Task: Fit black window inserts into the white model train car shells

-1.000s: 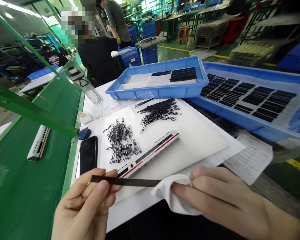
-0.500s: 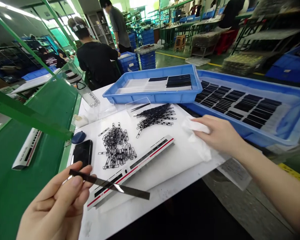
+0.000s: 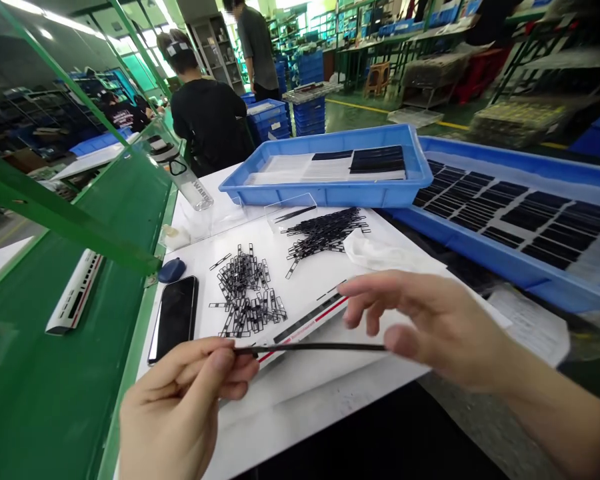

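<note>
Above white worktop (image 3: pixel 325 393): dark strip (image 3: pixel 320 347) in left hand (image 3: pixel 180 400).
Fingers clamped on its left end; right hand (image 3: pixel 440 327), fingers apart, at right end, contact unclear. White train shell (image 3: pixel 307 328) lies below.

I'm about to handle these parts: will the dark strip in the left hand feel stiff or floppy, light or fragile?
The dark strip is probably fairly stiff, since it runs nearly straight out from the left hand. It is likely light, looking so thin edge-on. That thinness suggests it might crack if bent hard.
</note>
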{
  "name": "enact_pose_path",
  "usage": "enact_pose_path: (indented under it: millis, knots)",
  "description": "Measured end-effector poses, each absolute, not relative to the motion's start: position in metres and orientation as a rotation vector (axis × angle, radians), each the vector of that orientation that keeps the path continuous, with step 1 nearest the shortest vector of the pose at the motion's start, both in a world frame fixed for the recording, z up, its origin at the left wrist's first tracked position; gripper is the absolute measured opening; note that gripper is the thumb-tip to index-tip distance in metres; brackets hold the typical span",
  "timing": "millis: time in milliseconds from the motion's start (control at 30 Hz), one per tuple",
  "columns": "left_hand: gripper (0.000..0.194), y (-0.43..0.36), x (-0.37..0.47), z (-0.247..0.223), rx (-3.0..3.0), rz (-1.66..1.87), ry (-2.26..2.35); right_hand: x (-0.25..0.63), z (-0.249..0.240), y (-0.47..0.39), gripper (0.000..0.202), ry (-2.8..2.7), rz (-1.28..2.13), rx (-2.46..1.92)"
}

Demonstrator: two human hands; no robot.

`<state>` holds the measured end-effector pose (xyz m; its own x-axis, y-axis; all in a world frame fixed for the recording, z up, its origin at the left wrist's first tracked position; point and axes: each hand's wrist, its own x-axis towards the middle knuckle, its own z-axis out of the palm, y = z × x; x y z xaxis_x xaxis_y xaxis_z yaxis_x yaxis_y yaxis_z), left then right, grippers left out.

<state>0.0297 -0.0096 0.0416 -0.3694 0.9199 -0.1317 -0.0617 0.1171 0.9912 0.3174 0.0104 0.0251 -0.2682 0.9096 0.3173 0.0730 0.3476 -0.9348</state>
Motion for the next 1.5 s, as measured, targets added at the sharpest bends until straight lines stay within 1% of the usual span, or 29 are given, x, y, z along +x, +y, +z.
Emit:
enact_pose_path:
  millis: [33, 67, 133, 200, 267, 367, 533, 733, 833, 933, 1033, 1100, 1200, 1300, 1400, 1500]
  knots:
    - [0.039, -0.007, 0.032, 0.042, 0.852, 1.381, 1.489, 0.308, 0.02, 0.007, 0.03, -1.516, 1.212, -0.802]
    - [0.039, -0.005, 0.033, 0.041, 0.825, 1.367, 1.465, 0.301, 0.015, 0.005, 0.026, -1.392, 1.295, -0.747]
    - [0.04, -0.001, 0.036, 0.041, 0.782, 1.362, 1.434, 0.29, 0.006, 0.003, 0.019, -1.176, 1.363, -0.704]
    - [0.04, 0.001, 0.039, 0.04, 0.765, 1.371, 1.432, 0.283, 0.001, 0.002, 0.016, -1.06, 1.369, -0.7]
    - [0.039, 0.001, 0.041, 0.04, 0.774, 1.379, 1.44, 0.279, -0.001, 0.002, 0.009, -1.016, 1.359, -0.749]
    - [0.037, -0.002, 0.045, 0.038, 0.824, 1.382, 1.438, 0.275, -0.005, 0.001, 0.003, -0.966, 1.28, -0.867]
    - [0.029, -0.011, 0.047, 0.036, 0.93, 1.341, 1.396, 0.276, -0.013, 0.005, 0.008, -0.921, 1.12, -0.986]
    - [0.015, -0.016, 0.058, 0.038, 0.898, 1.364, 1.327, 0.277, -0.009, 0.008, 0.013, -0.799, 1.157, -0.985]
    - [0.014, -0.017, 0.067, 0.04, 0.852, 1.395, 1.347, 0.275, -0.008, 0.009, 0.013, -0.745, 1.161, -0.962]
    - [0.016, -0.016, 0.071, 0.042, 0.841, 1.382, 1.366, 0.276, -0.012, 0.009, 0.008, -0.786, 1.126, -0.953]
    - [0.016, -0.01, 0.067, 0.048, 0.9, 1.381, 1.416, 0.284, -0.013, 0.004, 0.004, -0.949, 1.076, -1.028]
    - [0.018, 0.0, 0.061, 0.055, 1.007, 1.372, 1.445, 0.289, -0.011, -0.004, 0.009, -1.122, 1.113, -1.131]
    - [0.019, 0.02, 0.055, 0.071, 1.376, 1.23, 1.433, 0.291, -0.002, -0.016, 0.01, -1.432, 1.255, -1.3]
    - [0.02, 0.04, 0.062, 0.089, 1.814, 1.059, 1.314, 0.286, 0.006, -0.023, 0.018, -1.681, 1.288, -1.372]
    - [0.023, 0.054, 0.073, 0.103, 1.926, 1.018, 1.097, 0.283, 0.008, -0.02, 0.014, -1.658, 1.189, -1.37]
    - [0.03, 0.062, 0.069, 0.099, 1.864, 0.991, 1.072, 0.289, 0.002, -0.013, 0.006, -1.444, 0.994, -1.391]
